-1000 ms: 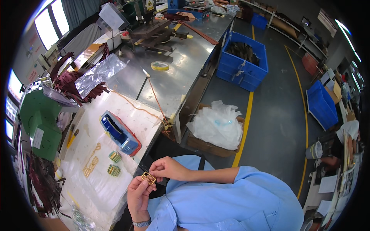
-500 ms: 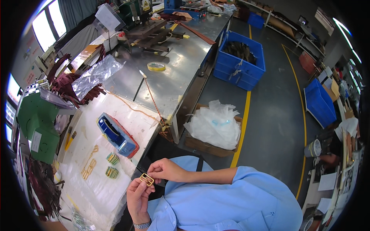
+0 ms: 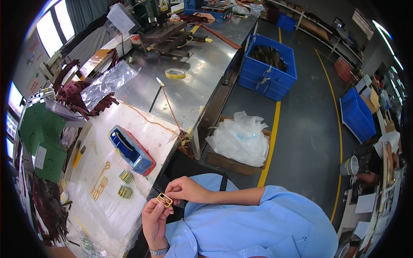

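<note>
Both hands meet just off the surface's near edge: our left hand pinches the gold rectangular buckle from below, our right hand curls fingertips onto its upper-right end. Buckle's long axis runs roughly level, slightly tilted. More buckles lie on the surface, left of the hands.

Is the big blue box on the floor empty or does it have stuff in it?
Not empty: the blue crate has dark stuff piled inside, showing above its rim.
</note>
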Demonstrator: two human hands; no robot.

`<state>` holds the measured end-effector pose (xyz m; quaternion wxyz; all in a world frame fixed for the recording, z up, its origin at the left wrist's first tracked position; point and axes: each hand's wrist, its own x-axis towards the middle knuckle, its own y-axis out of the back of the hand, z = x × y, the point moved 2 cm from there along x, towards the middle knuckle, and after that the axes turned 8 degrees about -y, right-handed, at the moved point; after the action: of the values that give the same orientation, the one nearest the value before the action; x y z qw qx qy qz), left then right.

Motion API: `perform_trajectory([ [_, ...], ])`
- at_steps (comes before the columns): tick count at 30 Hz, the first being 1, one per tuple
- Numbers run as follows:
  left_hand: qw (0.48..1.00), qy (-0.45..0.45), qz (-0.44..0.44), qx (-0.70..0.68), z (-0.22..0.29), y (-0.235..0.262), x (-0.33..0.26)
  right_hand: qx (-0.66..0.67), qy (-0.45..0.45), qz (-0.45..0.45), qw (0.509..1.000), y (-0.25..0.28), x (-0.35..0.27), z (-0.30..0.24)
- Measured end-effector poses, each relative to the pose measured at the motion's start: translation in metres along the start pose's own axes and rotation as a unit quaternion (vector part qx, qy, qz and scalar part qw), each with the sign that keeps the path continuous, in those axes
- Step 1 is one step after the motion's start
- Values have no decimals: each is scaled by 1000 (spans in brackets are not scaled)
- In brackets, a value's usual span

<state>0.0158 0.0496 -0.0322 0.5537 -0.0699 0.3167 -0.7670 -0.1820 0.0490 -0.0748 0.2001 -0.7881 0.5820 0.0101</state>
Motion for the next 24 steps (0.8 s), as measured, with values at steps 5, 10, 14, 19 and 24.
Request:
perform_trajectory([
  [5,1000,-1,1,-2,0,1,0,-4,-2,2,1000,-1,-2,-3],
  [10,1000,0,2,0,-1,1,0,3,0,0,1000,0,-1,-1],
  [14,1000,-2,-1,-2,-1,0,0,1,2,-2,1000,0,-1,0],
  [19,1000,-2,-1,-4,-1,-1,0,2,1,-2,1000,0,-1,-1],
  [24,1000,-2,-1,-2,-1,0,0,-2,-1,-2,1000,0,0,0],
])
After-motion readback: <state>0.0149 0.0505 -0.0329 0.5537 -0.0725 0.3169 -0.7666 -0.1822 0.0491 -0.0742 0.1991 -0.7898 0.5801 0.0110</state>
